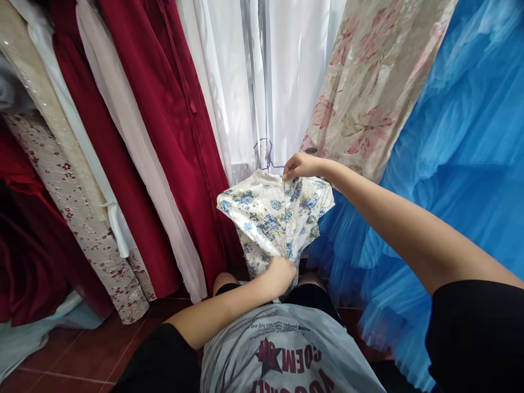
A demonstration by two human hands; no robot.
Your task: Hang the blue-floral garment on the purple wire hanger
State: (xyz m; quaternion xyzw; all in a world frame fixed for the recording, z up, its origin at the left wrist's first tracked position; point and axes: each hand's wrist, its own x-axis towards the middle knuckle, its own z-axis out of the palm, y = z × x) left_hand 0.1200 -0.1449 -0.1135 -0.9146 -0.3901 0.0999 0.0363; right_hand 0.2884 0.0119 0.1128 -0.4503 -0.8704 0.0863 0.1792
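A white short-sleeved dress [262, 213] with blue flowers and green leaves hangs in front of me on a thin purple hanger [271, 155]. A straight seam runs down its middle from the neckline. At the top of that seam, my right hand [301, 165] is closed in a pinch on the fabric beside the collar. My left hand [280, 275] is closed on the same seam lower down, around the waist. Whether a zipper pull lies within either hand is hidden. The lower end of the dress disappears behind my left forearm and shirt.
Dark red gowns [159, 109] and a pale sequined dress [77, 213] hang on the left. White fabric [298, 82] hangs behind the hanger. A pink-flowered beige gown [368, 93] and a blue tulle gown [458, 147] hang on the right, above a red tiled floor [90, 355].
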